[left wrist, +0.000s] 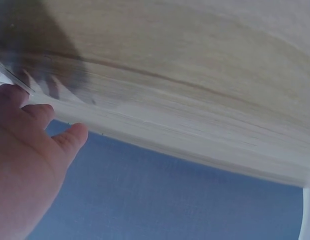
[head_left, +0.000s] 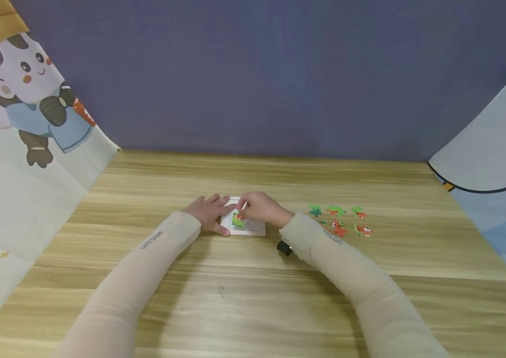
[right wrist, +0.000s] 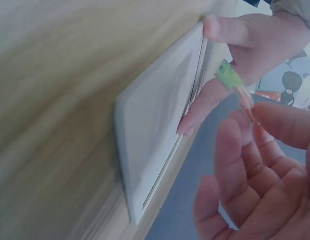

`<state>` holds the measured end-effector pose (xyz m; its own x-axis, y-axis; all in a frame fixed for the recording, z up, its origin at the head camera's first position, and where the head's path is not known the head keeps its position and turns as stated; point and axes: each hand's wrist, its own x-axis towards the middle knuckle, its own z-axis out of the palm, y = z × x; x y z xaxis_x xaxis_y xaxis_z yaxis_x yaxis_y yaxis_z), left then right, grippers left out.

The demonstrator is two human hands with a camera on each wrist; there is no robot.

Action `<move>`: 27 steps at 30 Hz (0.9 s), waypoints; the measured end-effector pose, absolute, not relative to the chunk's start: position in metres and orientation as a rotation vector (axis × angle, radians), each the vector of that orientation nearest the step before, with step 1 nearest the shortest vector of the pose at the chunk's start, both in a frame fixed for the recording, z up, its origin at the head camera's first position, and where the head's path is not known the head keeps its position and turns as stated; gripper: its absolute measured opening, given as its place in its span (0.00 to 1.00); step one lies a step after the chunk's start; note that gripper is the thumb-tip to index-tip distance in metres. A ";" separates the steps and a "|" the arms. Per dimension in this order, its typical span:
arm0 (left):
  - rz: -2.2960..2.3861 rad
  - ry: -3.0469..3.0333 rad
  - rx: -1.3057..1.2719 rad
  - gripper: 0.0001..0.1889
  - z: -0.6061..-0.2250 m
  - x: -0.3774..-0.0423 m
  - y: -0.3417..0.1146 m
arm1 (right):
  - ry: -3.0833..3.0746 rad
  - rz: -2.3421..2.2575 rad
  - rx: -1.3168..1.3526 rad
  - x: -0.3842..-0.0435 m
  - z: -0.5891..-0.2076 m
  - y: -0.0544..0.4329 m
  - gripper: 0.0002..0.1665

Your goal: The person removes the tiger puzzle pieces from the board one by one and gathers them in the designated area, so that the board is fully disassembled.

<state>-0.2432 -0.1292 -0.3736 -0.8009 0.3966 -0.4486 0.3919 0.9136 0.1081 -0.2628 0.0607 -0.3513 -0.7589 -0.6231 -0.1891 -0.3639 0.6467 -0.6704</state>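
Observation:
A white puzzle tray (head_left: pixel 253 230) lies flat on the wooden table, its bare recess showing in the right wrist view. My left hand (head_left: pixel 210 213) rests at the tray's left side with fingers spread, thumb and index finger on its edge. Between thumb and fingertips my right hand (head_left: pixel 259 207) pinches a green and red jigsaw piece (right wrist: pixel 230 77), held above the tray. In the left wrist view only the back and some fingers of the left hand (left wrist: pixel 32 145) show, beside the tray's edge.
Several green and red jigsaw pieces (head_left: pixel 338 227) lie in two rows on the table (head_left: pixel 235 298) right of the tray, partly hidden by the right sleeve. A small black object (head_left: pixel 285 248) sits by the right cuff. A dark blue cloth wall (head_left: pixel 257 79) stands behind the table.

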 end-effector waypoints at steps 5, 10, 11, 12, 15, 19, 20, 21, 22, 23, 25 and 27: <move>0.032 2.591 0.563 0.49 -0.370 -0.243 -0.126 | 2.473 -0.906 -0.760 -0.267 -0.352 0.076 0.05; 0.056 2.585 0.527 0.47 -0.372 -0.244 -0.126 | 2.463 -0.963 -0.727 -0.269 -0.353 0.090 0.06; 0.056 2.585 0.520 0.47 -0.372 -0.244 -0.126 | 2.464 -0.973 -0.717 -0.269 -0.354 0.093 0.07; 0.062 2.585 0.513 0.47 -0.373 -0.244 -0.126 | 2.462 -0.983 -0.705 -0.270 -0.354 0.096 0.07; 0.065 2.589 0.507 0.47 -0.374 -0.244 -0.127 | 2.443 -1.028 -0.663 -0.270 -0.355 0.104 0.07; 0.066 2.587 0.512 0.47 -0.374 -0.242 -0.128 | 2.406 -1.093 -0.596 -0.270 -0.356 0.116 0.08; 0.072 2.585 0.512 0.46 -0.373 -0.241 -0.128 | 2.403 -1.103 -0.581 -0.270 -0.356 0.119 0.08; 0.076 2.583 0.513 0.46 -0.372 -0.241 -0.128 | 2.409 -1.100 -0.578 -0.270 -0.356 0.122 0.08; 0.078 2.580 0.513 0.46 -0.371 -0.240 -0.127 | 2.415 -1.097 -0.573 -0.270 -0.357 0.126 0.08; 0.081 2.578 0.516 0.46 -0.370 -0.239 -0.127 | 2.428 -1.087 -0.580 -0.270 -0.358 0.129 0.08; 0.084 2.575 0.517 0.46 -0.368 -0.238 -0.127 | 2.454 -1.064 -0.600 -0.270 -0.358 0.135 0.09; 0.081 2.578 0.527 0.46 -0.369 -0.238 -0.128 | 2.477 -1.040 -0.607 -0.269 -0.359 0.142 0.09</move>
<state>-0.2378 -0.1278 -0.3694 -0.7984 0.3821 -0.4654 0.3521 0.9232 0.1541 -0.2691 0.1422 -0.3586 -0.8325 -0.5242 -0.1793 -0.2389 0.6317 -0.7375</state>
